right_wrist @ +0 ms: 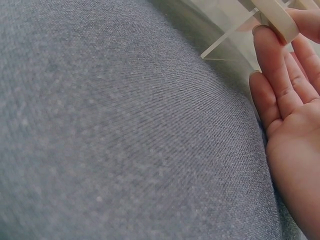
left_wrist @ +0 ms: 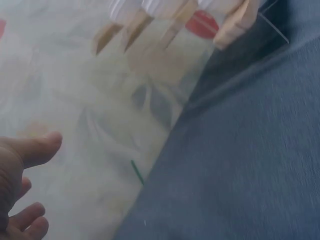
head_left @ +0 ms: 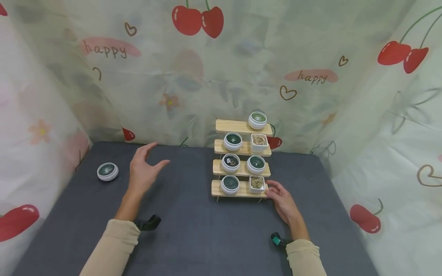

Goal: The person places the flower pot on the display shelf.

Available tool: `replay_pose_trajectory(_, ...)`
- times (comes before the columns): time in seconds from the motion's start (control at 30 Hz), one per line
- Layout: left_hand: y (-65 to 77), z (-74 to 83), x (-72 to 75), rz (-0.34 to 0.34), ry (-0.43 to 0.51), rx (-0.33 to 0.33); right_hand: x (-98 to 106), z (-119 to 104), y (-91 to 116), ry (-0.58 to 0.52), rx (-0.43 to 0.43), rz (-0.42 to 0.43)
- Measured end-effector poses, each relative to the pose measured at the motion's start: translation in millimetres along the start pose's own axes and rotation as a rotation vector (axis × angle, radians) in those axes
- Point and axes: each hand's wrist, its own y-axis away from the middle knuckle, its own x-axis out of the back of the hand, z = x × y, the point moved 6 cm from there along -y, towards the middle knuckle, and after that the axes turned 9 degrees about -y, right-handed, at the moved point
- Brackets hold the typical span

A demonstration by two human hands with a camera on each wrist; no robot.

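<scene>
A tiered wooden display stand (head_left: 221, 188) with clear legs stands right of the middle at the back of the table. Several round white jars with dark green tops, such as one jar (head_left: 230, 184), sit on its shelves. Two square white containers of speckled bits share them, one square container (head_left: 257, 184) on the lowest shelf. My right hand (head_left: 283, 201) pinches the right end of that lowest shelf (right_wrist: 277, 20) between thumb and fingers. With thumb and fingers spread apart, my left hand (head_left: 143, 170) is empty over the left part of the table.
One more round jar (head_left: 107, 171) with a green top sits alone at the table's left, beyond my left hand. A dark grey cloth covers the table (head_left: 193, 230). Cherry-printed curtains (head_left: 155, 76) hang behind it and along both sides.
</scene>
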Motion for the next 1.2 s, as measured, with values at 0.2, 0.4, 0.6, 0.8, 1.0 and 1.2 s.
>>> replay_pose_trajectory(0.2,9.6,-30.8,23.2,0.048,-0.068,0.097,1,0,0,0.000,0.007,0.002)
replay_pose_trajectory(0.4,15.2,-55.3,55.7,0.124,-0.115,0.167,3,1,1,-0.007,0.012,0.017)
replay_pose_trajectory(0.6,18.8,-93.2,81.0,0.161,-0.152,0.339,5,2,0,0.008,0.016,0.015)
replay_pose_trajectory(0.8,23.6,-122.7,89.2,0.175,-0.144,0.467,5,3,-1,0.018,0.011,0.017)
replay_pose_trajectory(1.0,27.4,-135.5,87.2,0.163,-0.137,0.526,4,4,-1,0.029,-0.006,0.027)
replay_pose_trajectory(1.2,25.1,-146.4,81.3,0.126,-0.096,0.575,4,4,-1,0.021,-0.010,0.038)
